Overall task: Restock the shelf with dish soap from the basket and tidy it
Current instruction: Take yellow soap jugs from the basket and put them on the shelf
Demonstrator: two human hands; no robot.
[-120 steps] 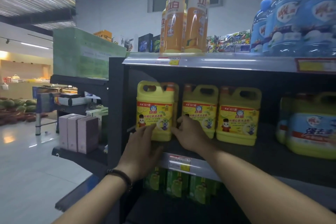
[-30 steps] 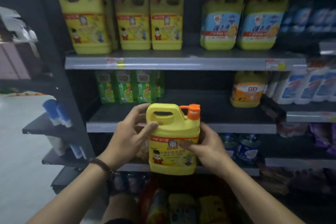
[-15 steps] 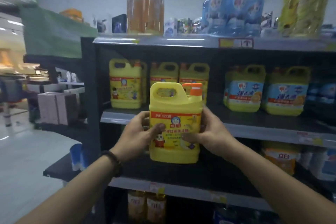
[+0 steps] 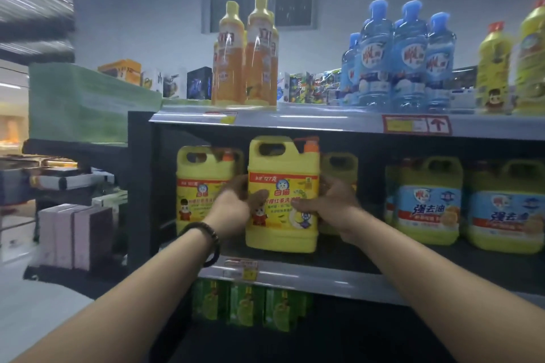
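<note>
Both hands hold a yellow dish soap jug with an orange cap, upright, at the front of the middle shelf. My left hand grips its left side and my right hand grips its right side. The jug's base is just above or at the shelf board; I cannot tell if it touches. A matching yellow jug stands to its left, and another one shows partly behind it on the right. The basket is out of view.
Yellow jugs with blue labels stand further right on the same shelf. The top shelf carries orange bottles, blue bottles and yellow bottles. Green packs sit on the shelf below. Pink boxes stand at the left.
The jug went from low near the basket up to the middle shelf and forward into the row, still in both hands. My view rose from the lower shelves.
</note>
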